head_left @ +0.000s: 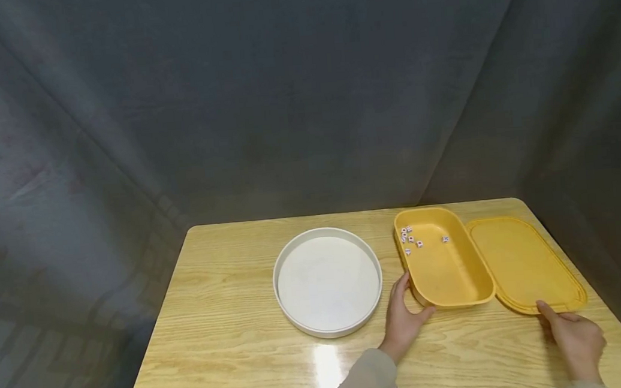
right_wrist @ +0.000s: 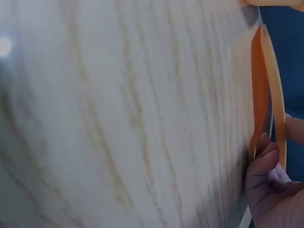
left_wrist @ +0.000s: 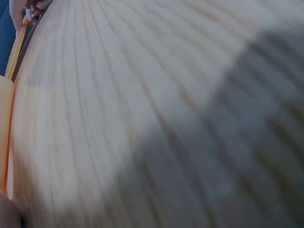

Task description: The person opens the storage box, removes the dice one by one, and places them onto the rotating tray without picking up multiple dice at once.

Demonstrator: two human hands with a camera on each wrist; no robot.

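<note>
Left grip (head_left: 403,323) holds yellow box (head_left: 445,266) corner | right grip (head_left: 575,338) pinches lid (head_left: 526,263) edge | go slow, dice (head_left: 411,238) roll.

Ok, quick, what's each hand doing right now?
Left hand: grips the near corner of the yellow tub.
Right hand: pinches the near edge of the yellow lid.
</note>
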